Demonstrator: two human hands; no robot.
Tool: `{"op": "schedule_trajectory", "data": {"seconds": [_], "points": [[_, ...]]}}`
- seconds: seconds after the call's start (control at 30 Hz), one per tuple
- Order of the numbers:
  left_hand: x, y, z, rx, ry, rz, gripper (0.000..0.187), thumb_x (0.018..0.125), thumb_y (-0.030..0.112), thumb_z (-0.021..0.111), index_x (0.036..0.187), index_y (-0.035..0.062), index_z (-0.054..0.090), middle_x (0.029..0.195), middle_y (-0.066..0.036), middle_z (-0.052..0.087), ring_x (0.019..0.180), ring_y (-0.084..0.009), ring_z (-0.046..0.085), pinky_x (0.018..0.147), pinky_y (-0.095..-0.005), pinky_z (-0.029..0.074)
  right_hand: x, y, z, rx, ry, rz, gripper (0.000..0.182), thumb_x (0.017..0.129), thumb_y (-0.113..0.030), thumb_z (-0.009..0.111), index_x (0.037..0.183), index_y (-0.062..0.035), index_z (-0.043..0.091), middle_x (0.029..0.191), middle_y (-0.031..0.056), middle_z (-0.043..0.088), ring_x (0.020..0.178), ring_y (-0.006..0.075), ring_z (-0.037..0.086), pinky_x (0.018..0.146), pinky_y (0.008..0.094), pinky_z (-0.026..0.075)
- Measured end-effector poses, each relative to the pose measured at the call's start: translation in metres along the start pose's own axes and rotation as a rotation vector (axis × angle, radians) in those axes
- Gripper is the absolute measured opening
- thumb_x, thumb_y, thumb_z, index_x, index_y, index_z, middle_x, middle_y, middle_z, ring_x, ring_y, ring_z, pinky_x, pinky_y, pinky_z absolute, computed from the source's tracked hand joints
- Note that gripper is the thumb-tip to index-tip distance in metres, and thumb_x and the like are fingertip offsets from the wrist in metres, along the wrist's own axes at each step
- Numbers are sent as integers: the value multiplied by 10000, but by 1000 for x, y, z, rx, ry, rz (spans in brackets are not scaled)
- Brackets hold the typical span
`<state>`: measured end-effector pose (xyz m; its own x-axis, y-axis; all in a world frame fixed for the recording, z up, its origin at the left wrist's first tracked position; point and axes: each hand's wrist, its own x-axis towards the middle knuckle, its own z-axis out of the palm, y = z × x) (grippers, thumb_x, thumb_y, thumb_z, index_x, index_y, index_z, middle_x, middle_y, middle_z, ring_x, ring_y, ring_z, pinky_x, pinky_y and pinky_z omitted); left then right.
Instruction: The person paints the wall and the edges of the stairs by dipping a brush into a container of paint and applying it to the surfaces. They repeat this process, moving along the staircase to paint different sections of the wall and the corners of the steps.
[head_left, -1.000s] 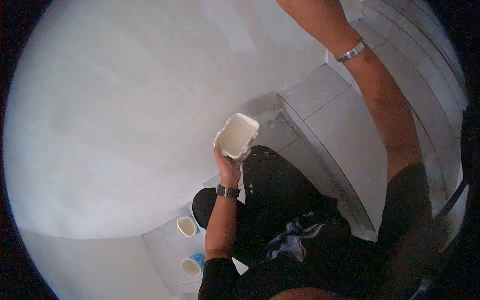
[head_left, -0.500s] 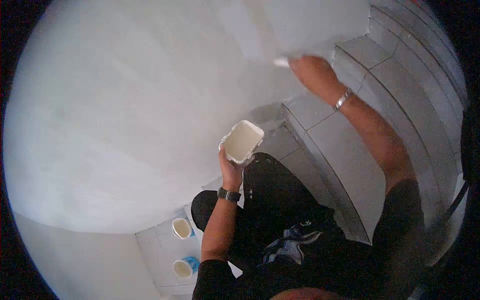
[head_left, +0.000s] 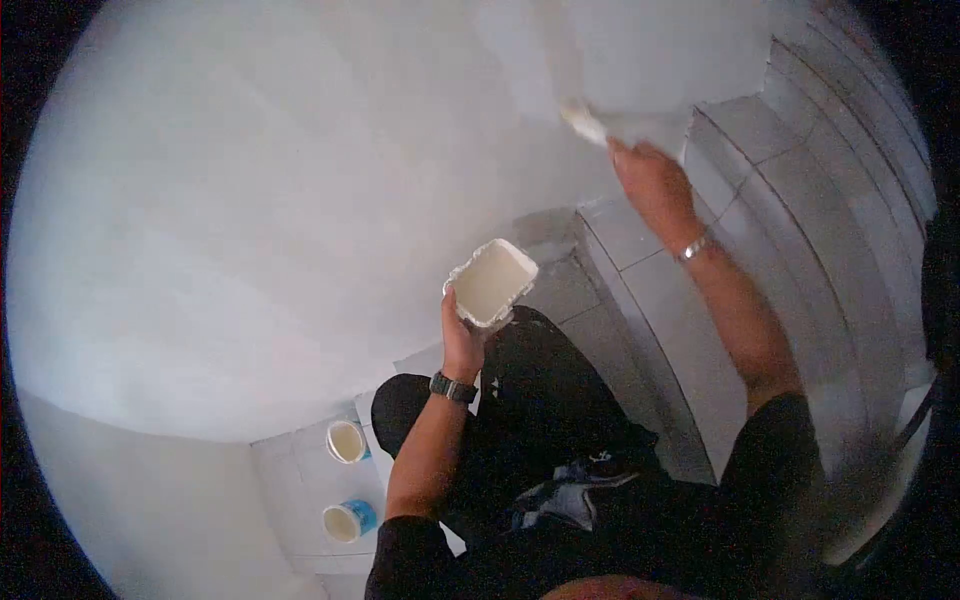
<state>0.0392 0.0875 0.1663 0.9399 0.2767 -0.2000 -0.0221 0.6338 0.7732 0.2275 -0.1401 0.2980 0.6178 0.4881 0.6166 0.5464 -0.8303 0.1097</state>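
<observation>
My left hand [head_left: 462, 338] holds a rectangular white container [head_left: 493, 283] from below and its left side; pale paint lies inside and crusts its rim. Up and to the right, my right hand [head_left: 655, 185] is closed on the handle of a brush [head_left: 583, 121]. The pale brush head is blurred and close to the wall [head_left: 300, 200]; whether it touches cannot be told. A slightly darker streak runs on the wall above the brush.
Grey tiled steps [head_left: 690, 310] curve along the right side. Two open white tubs, one upper [head_left: 347, 442] and one lower [head_left: 343, 523], stand on the tiled floor [head_left: 290, 490] at the lower left. My bent knees are below the container.
My right hand has shifted slightly right and down with the brush, whose head now shows more. The view has moved a little; my left hand still holds the container.
</observation>
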Motion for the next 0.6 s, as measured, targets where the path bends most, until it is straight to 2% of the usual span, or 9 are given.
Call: {"op": "schedule_trajectory", "data": {"seconds": [0.07, 0.13, 0.23, 0.27, 0.33, 0.37, 0.43, 0.53, 0.6], "points": [[1, -1, -2, 4, -15, 25, 605, 946, 518, 249, 1348, 81, 365, 1293, -119, 494, 1127, -282, 540, 860, -468, 485, -28, 7, 32, 3, -175, 18, 204, 897, -187, 528, 1057, -95, 615, 674, 122, 552, 626, 283, 584, 539, 384, 487], [5, -2, -7, -30, 33, -17, 577, 957, 475, 279, 1335, 52, 384, 1279, -126, 506, 1128, -259, 540, 890, -414, 476, -48, 9, 39, 58, -226, 15, 213, 899, -191, 525, 1052, -78, 622, 699, 144, 581, 654, 293, 600, 562, 391, 487], [26, -18, -33, -48, 4, 34, 543, 961, 432, 326, 1311, 24, 409, 1253, -130, 524, 1115, -228, 545, 914, -352, 460, -65, -9, 28, 299, -111, 27, 212, 873, -168, 576, 1045, -58, 633, 717, 152, 590, 655, 289, 601, 579, 387, 476], [33, -19, -36, -84, 53, 46, 543, 961, 432, 326, 1311, 24, 409, 1253, -130, 524, 1115, -228, 545, 914, -352, 460, -65, -17, 24, 314, -141, -25, 212, 873, -168, 576, 1045, -58, 633, 717, 152, 590, 655, 289, 601, 579, 387, 476], [42, -23, -44, 63, -61, 96, 590, 958, 470, 279, 1331, 23, 373, 1295, -157, 482, 1138, -263, 530, 943, -383, 456, -65, -37, 17, 522, -79, -49, 207, 809, -159, 648, 988, -57, 657, 776, 129, 616, 632, 281, 589, 585, 384, 474], [41, -23, -48, 38, -7, 88, 590, 958, 470, 279, 1331, 23, 373, 1295, -157, 482, 1138, -263, 530, 943, -383, 456, -67, -47, 17, 544, -126, -81, 207, 809, -159, 648, 988, -57, 657, 776, 129, 616, 632, 281, 589, 585, 384, 474], [47, -19, -50, 16, -56, -71, 499, 954, 398, 386, 1251, 5, 463, 1157, -103, 570, 1026, -183, 572, 885, -311, 463, -63, -59, 19, 559, -143, -283, 236, 767, -139, 688, 993, -81, 662, 801, 104, 603, 678, 261, 585, 598, 360, 474], [67, -22, -60, 139, -137, -77, 494, 951, 405, 400, 1220, 0, 487, 1124, -88, 581, 1005, -166, 573, 864, -303, 468, -52, -72, 31, 522, -253, -424, 251, 743, -120, 700, 990, -97, 664, 825, 82, 585, 722, 248, 585, 615, 345, 475], [67, -22, -58, 164, -108, -84, 501, 950, 414, 402, 1215, -2, 490, 1124, -87, 581, 1006, -163, 571, 858, -302, 470, -51, -81, 38, 551, -282, -449, 251, 726, -93, 704, 974, -81, 660, 798, 77, 565, 710, 243, 574, 609, 345, 468]]}}
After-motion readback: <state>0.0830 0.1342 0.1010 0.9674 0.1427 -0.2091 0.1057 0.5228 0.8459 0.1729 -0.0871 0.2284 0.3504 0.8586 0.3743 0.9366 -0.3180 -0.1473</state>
